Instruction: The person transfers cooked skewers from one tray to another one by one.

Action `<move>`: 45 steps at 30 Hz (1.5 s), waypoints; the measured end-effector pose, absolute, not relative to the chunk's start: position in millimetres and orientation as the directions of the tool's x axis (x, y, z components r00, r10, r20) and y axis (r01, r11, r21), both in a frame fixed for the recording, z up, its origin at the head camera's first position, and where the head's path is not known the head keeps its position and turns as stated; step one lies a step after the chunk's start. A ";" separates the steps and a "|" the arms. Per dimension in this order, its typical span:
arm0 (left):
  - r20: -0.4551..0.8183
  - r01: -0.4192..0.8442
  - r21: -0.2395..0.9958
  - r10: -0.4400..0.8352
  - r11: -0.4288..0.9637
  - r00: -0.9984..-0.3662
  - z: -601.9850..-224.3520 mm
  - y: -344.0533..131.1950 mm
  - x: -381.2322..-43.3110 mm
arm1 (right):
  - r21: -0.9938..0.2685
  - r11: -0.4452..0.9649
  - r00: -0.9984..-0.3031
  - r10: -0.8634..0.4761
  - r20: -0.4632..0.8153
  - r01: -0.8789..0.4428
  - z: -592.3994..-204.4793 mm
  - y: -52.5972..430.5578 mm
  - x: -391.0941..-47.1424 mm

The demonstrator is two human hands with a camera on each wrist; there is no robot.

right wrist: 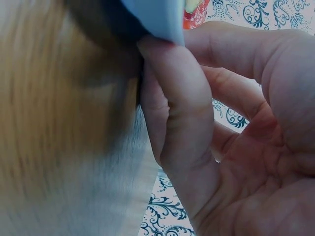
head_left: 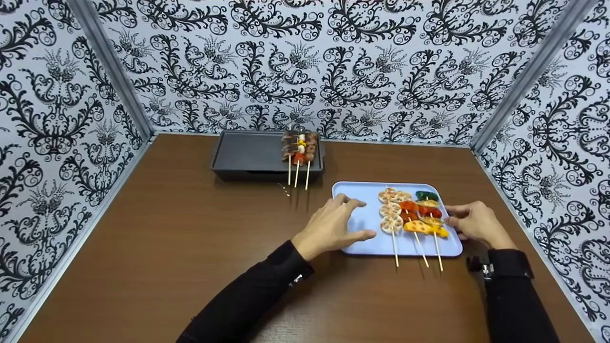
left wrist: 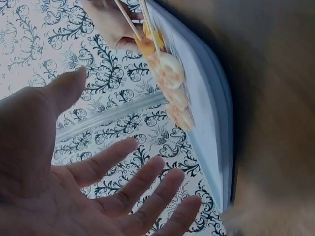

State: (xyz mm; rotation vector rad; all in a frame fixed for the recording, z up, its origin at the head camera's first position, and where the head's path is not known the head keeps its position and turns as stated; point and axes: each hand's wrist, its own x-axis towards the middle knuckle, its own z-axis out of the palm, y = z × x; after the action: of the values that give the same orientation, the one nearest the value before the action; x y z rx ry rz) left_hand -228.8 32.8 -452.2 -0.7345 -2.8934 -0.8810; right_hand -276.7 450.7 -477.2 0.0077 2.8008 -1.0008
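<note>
A pale blue tray [head_left: 369, 245] rests on the table, carrying three skewers. One holds lotus root slices [head_left: 391, 224]; beside it are a red and yellow vegetable skewer [head_left: 417, 226] and one with green, red and yellow pieces [head_left: 430, 212]. My right hand [head_left: 480, 225] grips the tray's right edge, with the thumb and fingers about the rim [right wrist: 162, 22]. Over the tray's left side, my left hand [head_left: 333, 225] is spread, thumb apart from the fingers. In the left wrist view its palm [left wrist: 74, 196] is bare and the fingers stand away from the tray.
A dark grey rectangular grill plate [head_left: 252, 150] stands at the back of the brown table [head_left: 200, 247]. On its right end lie three skewers of meat and vegetables [head_left: 299, 147], their sticks jutting over the front edge. Patterned walls [head_left: 305, 66] enclose the table.
</note>
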 end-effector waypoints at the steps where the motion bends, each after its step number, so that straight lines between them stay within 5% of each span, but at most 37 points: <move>1: 0.162 0.452 0.514 0.435 0.729 -0.886 -451.4 31.7 -228.7 | -0.628 0.776 -0.986 -0.052 -0.160 0.061 -477.4 450.8 -276.5; 16: 0.295 0.525 0.428 0.435 0.736 -0.851 -441.1 9.8 -240.0 | -0.636 0.769 -0.987 -0.049 -0.156 0.063 -477.5 449.1 -279.8; 27: 0.473 0.518 0.452 0.297 0.727 -0.829 -425.2 -30.9 -258.5 | -0.641 0.767 -0.989 -0.055 -0.134 0.044 -474.5 453.0 -281.4; 45: 0.339 0.254 0.609 0.043 0.752 -0.940 -426.5 -79.5 -287.5 | -0.650 0.757 -0.986 -0.048 -0.160 0.069 -480.2 454.3 -278.6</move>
State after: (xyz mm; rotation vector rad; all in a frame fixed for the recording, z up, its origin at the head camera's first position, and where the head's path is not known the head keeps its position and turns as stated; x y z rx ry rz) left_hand -287.5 -79.5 -426.5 -0.2308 -2.6469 -0.9834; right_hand -278.6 454.3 -480.2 0.0172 2.7861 -1.0401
